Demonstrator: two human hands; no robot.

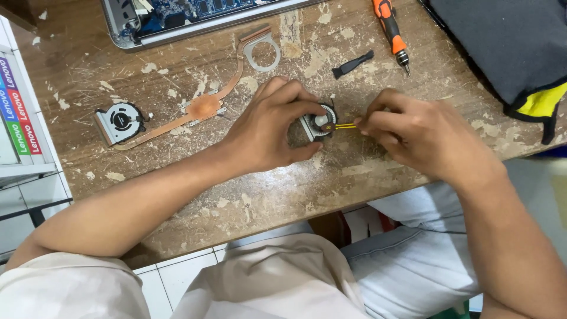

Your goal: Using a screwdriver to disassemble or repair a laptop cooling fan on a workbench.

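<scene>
At frame centre, the left hand [273,127] grips a small round metal fan [318,123] on the scuffed wooden table [283,189]; the right hand [416,133] pinches its thin yellow wires [344,126]. Bare wood lies below them.

A worn wooden table [177,183] carries a fan with copper heatpipe [121,122], an orange screwdriver [391,32], a black clip [352,64] and apparently an opened laptop [177,18].

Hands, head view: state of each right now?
Left hand: closed on the small cooling fan, pinning it on the wooden table.
Right hand: pinch grip on a thin yellow tool whose tip meets the fan.
</scene>
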